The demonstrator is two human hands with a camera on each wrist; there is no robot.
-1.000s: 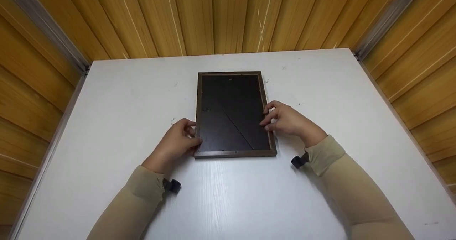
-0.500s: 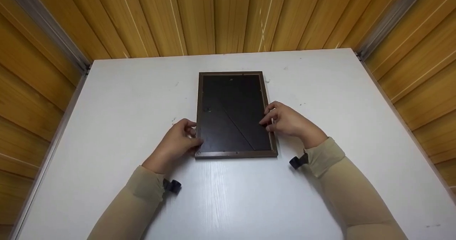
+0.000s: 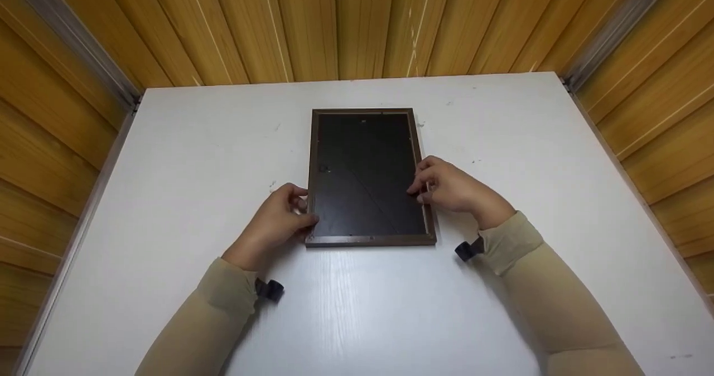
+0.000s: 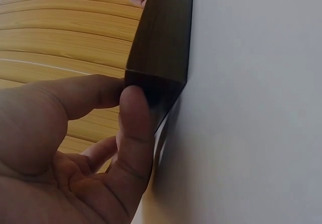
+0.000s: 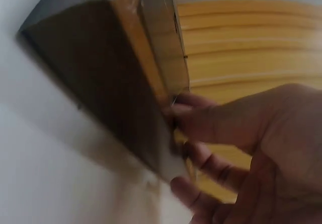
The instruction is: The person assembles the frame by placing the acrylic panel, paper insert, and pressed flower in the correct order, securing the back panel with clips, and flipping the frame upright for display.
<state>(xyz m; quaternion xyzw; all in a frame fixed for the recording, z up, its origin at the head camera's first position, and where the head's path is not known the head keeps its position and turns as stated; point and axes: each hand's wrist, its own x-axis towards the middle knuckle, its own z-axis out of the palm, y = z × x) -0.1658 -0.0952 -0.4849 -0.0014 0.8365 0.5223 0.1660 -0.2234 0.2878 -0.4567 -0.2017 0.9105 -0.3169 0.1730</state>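
Note:
A brown picture frame (image 3: 370, 241) lies back side up on the white table. Its black backing board (image 3: 357, 158) carries a faint slanted line, a small fitting at the left and a hook-like one at the top. My left hand (image 3: 273, 220) grips the near left edge, thumb on top of the rim and fingers along the outer side. At the right edge, my right hand (image 3: 454, 186) has curled fingers holding the rim, with fingertips at the border of the board. In the right wrist view, a greyish panel (image 5: 162, 32) shows above the frame's pale inner edge (image 5: 138, 38).
The white table (image 3: 195, 141) extends around the frame on every side, with a few small scuffs. Yellow wood-look panels (image 3: 357, 27) stand behind it and on both sides. Each wrist carries a small black camera (image 3: 466, 250) on a strap.
Both hands keep their places on the frame. The slanted line on the backing board looks fainter now, and the right fingertips have shifted only slightly.

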